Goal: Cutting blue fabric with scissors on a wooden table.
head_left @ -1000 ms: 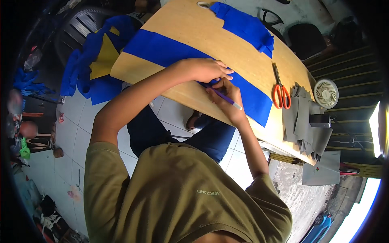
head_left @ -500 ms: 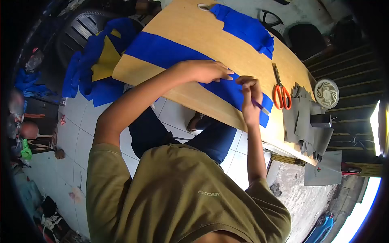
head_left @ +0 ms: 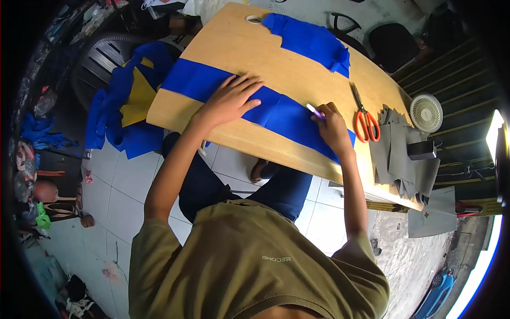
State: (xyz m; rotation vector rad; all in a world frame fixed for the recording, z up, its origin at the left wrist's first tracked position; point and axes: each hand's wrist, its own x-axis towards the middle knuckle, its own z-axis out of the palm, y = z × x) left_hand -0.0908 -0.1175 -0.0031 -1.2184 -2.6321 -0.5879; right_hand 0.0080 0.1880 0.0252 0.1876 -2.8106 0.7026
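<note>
A long strip of blue fabric (head_left: pixel 295 119) lies flat along the near edge of the table, with a crease or seam line across its middle. My left hand (head_left: pixel 231 101) rests on the strip left of that line, its fingers spread. Further right, my right hand (head_left: pixel 333 127) is closed around a purple-and-white pen (head_left: pixel 314 110), whose pale end points up and left above the fabric. The lower part of the pen is hidden by my fingers.
Orange-handled scissors (head_left: pixel 365 119) lie right of the strip, beside grey fabric pieces (head_left: pixel 390 151) and a small white fan (head_left: pixel 426 113). More blue fabric (head_left: pixel 311 42) and a tape roll (head_left: pixel 254 19) are at the far side. Blue and yellow cloth (head_left: pixel 139 98) drapes over a chair at left.
My left hand has moved left along the strip and spread its fingers. My right hand has turned, so the pen's pale end now points up-left instead of down-right.
</note>
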